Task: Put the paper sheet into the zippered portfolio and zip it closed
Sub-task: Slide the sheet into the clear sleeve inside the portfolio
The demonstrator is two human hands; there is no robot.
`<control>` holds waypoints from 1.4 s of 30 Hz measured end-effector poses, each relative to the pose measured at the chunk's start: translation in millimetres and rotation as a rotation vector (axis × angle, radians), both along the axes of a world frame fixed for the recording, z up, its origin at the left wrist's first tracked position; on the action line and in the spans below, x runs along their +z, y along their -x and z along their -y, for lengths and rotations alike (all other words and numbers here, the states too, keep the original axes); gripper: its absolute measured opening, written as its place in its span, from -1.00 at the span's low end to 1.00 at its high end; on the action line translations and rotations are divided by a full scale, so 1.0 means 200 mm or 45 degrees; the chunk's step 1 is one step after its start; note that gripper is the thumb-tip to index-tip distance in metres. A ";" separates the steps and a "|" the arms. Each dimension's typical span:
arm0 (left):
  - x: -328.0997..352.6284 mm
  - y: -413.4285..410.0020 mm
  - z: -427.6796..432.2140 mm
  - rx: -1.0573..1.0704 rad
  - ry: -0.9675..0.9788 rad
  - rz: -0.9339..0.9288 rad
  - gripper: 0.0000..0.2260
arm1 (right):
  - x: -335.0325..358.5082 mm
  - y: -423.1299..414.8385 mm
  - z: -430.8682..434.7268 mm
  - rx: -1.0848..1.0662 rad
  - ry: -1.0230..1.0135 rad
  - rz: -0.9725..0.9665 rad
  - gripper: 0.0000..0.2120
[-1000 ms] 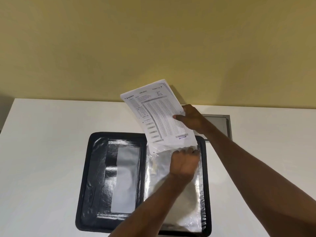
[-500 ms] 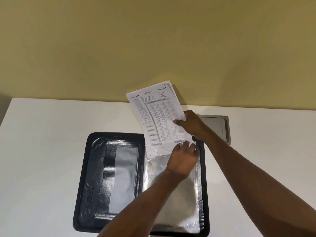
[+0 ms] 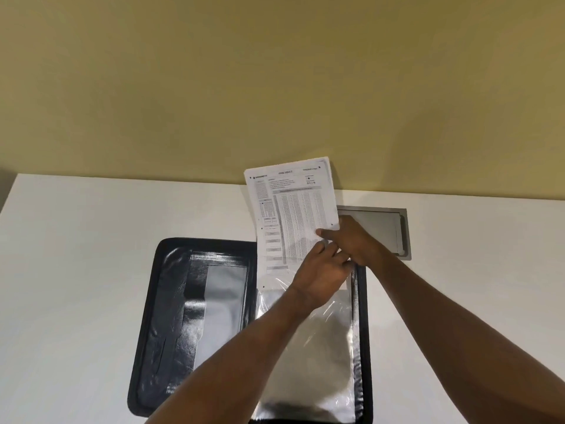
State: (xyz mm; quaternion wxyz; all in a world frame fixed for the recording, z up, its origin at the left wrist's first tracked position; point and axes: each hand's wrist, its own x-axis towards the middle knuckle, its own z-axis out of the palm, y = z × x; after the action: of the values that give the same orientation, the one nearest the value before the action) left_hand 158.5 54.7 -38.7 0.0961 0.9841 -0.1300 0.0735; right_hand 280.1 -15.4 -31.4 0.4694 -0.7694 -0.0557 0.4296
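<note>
The black zippered portfolio (image 3: 159, 316) lies open flat on the white table, with a shiny clear plastic sleeve (image 3: 321, 362) over its right half. A printed paper sheet (image 3: 290, 215) stands nearly upright over the sleeve's top edge, its lower part inside the sleeve. My right hand (image 3: 354, 240) pinches the sheet's right edge. My left hand (image 3: 321, 273) lies over the sleeve's top, its fingers at the sleeve's opening by the sheet's lower right; what they grip is hidden.
A grey metal cable hatch (image 3: 394, 231) is set into the white table (image 3: 76, 270) just right of the sheet, behind my right hand. A yellow wall (image 3: 275, 87) rises straight behind the table's far edge.
The sheet has turned more upright and slid lower into the sleeve. My left hand has moved up to the sleeve's top edge, close to my right hand.
</note>
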 end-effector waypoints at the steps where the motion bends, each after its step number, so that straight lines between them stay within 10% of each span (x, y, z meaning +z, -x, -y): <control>1: -0.01 0.00 0.01 0.011 -0.003 -0.025 -0.85 | 0.00 0.00 0.02 0.019 0.013 -0.044 -0.76; 9: -0.13 0.04 0.08 0.082 0.050 -0.193 -0.75 | -0.09 -0.01 0.17 0.389 0.154 0.005 -0.67; 17: -0.11 0.02 0.09 0.238 0.103 -0.138 -0.89 | -0.13 -0.12 0.11 -0.286 0.080 0.017 -0.89; 33: -0.16 -0.06 0.14 0.521 0.342 -0.297 -0.90 | -0.16 -0.13 0.24 0.195 0.258 -0.012 -0.81; 42: -0.15 -0.11 0.18 0.576 0.291 -0.366 -0.93 | -0.19 -0.22 0.06 0.060 0.338 0.534 -0.83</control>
State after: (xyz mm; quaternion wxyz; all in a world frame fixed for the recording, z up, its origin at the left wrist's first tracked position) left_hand 179.9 19.6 -69.4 0.2049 0.9712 0.1169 -0.0328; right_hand 323.4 -26.6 -68.6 0.3324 -0.8950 -0.1130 0.2751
